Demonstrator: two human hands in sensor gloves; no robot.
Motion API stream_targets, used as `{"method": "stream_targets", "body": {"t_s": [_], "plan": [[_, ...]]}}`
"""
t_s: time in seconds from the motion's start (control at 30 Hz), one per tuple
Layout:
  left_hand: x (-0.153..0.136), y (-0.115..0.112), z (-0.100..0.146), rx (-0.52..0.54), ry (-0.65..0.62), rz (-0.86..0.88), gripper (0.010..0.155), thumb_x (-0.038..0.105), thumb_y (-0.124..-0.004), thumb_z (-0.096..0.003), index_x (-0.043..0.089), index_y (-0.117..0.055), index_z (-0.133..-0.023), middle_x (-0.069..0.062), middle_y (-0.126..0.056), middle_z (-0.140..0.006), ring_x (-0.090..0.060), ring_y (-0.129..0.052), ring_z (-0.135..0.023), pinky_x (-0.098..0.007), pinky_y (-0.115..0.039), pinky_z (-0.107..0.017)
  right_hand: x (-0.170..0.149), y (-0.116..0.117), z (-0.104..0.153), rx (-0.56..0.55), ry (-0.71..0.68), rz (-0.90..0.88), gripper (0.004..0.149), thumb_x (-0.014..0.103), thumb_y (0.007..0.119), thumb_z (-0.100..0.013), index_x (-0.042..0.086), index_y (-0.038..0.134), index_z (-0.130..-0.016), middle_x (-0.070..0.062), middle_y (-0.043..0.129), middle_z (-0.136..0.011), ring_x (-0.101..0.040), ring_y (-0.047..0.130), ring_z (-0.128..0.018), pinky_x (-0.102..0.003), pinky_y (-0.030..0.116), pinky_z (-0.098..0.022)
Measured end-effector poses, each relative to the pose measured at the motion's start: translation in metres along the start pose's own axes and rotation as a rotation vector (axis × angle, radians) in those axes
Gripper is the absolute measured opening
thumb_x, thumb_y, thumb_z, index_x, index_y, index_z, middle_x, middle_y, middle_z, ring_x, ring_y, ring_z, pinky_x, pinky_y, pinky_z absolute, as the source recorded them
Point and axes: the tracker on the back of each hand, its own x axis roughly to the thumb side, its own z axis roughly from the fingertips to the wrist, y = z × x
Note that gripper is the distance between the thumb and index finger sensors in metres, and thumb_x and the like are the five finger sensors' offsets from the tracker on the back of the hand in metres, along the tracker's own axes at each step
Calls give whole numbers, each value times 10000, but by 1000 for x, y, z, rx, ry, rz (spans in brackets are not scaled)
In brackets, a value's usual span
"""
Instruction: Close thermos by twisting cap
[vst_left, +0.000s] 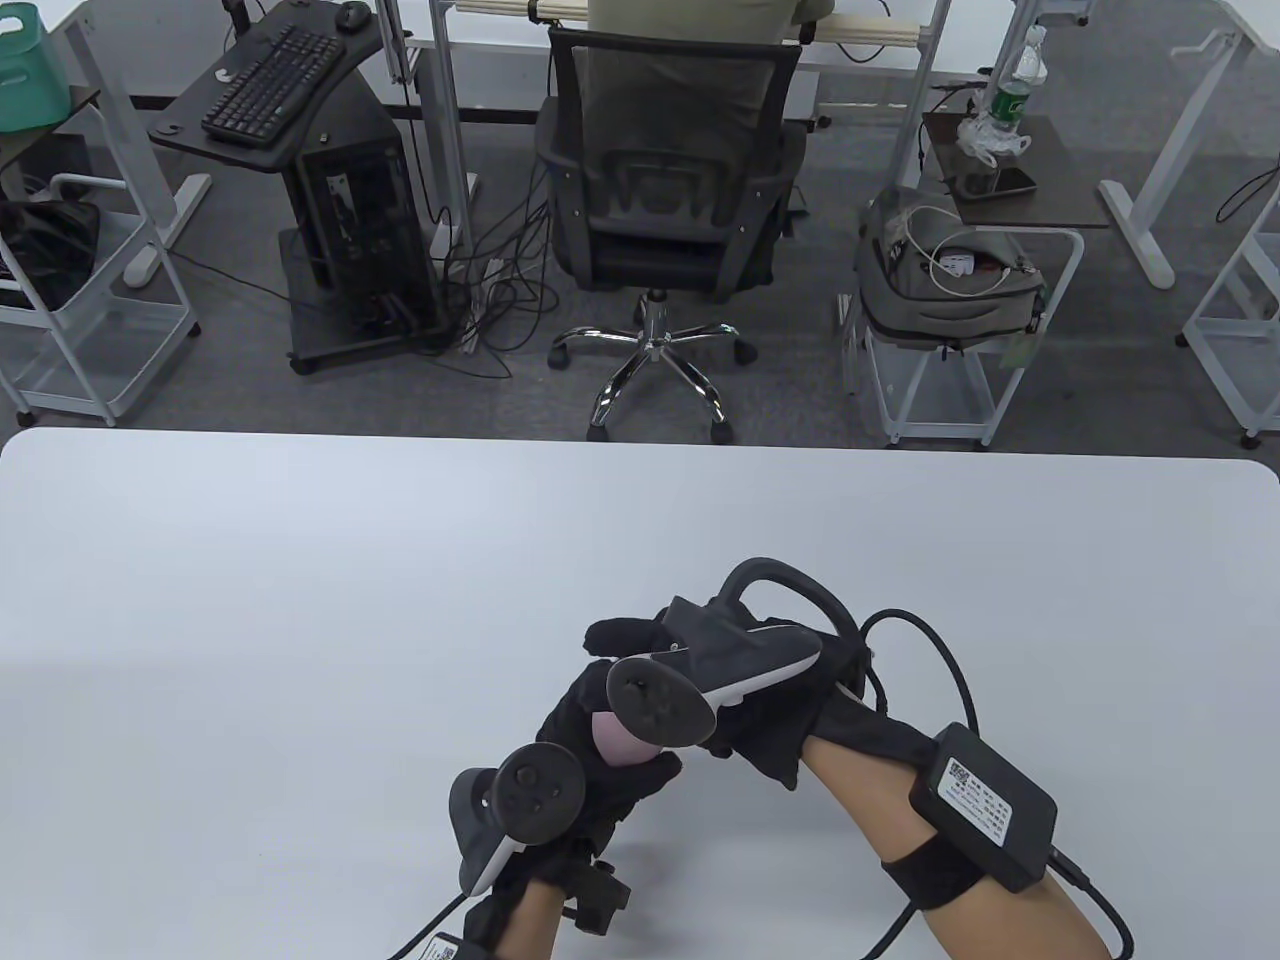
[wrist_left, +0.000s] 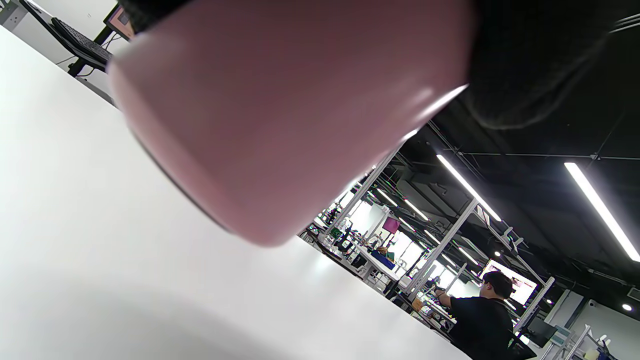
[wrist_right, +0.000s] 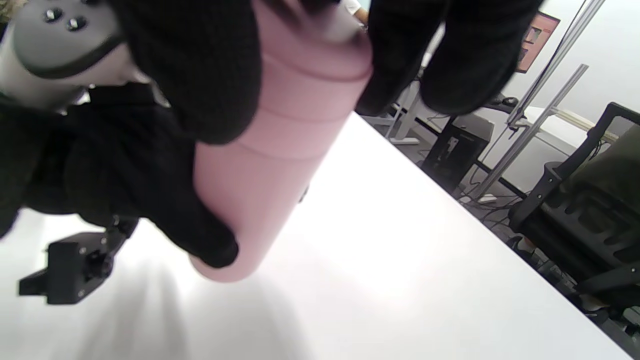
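Surface: white bench (vst_left: 300, 600), office chair (vst_left: 665, 200) beyond it.
Thermos: pink thermos (wrist_right: 270, 165) near the bench's front edge, between both hands.
Left hand: left hand (vst_left: 585, 770) gripped the thermos body.
Right hand: right hand (vst_left: 740, 690) fingers (wrist_right: 200, 70) wrapped over the cap (wrist_right: 320, 45).

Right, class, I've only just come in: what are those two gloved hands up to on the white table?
Both hands hold a pink cylindrical thermos standing on the white table. The left hand grips its body; the right hand grips the pink cap on top, placed to twist it. How far it is screwed on isn't visible.
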Motion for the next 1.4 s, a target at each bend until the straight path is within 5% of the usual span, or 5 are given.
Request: {"method": "stream_targets", "body": {"t_s": [0.33, 0.97, 1.13, 1.27, 1.4], "plan": [[0, 1, 1, 22, 10, 4, 1200, 738, -833, -235, 230, -256, -1157, -137, -493, -1171, -362, -634, -1020, -464, -716, -719, -3, 1, -4, -10, 28, -55, 719, 379, 817, -548, 233, 422, -1132, -167, 537, -1171, -404, 868, -892, -558, 798, -648], [6, 2, 5, 62, -10, -39, 1238, 756, -848, -203, 211, -286, -1162, -153, -525, -1159, -362, -664, -1006, -454, -743, -704, -4, 13, 6, -287, 135, -114, 752, 550, 658, -608, -66, 634, -1039, -292, 853, -808, -75, 979, -349, -322, 924, -286], [6, 1, 5, 66, -5, -66, 1238, 754, -851, -206, 205, -284, -1159, -155, -516, -1155, -369, -656, -1000, -461, -734, -701, -6, 19, 8, -258, 177, -148, 759, 573, 649, -607, -2, 569, -1098, -267, 818, -889, -81, 968, -412, -332, 910, -327], [5, 4, 4, 68, 7, -58, 1241, 753, -845, -216, 204, -252, -1158, -155, -490, -1157, -374, -635, -1004, -460, -717, -705, -15, 24, 17, -155, 182, -215, 1009, 743, 538, -515, 84, 179, -1189, -276, 581, -1142, -282, 943, -732, -451, 874, -461], [-4, 13, -6, 83, 73, 14, 1248, 741, -845, -223, 224, -204, -1160, -138, -438, -1184, -354, -581, -1043, -448, -683, -731, -31, 40, 44, -365, 251, -299, 1006, 743, 516, -519, 96, 144, -1193, -341, 427, -1203, -466, 870, -855, -584, 823, -522]]}}
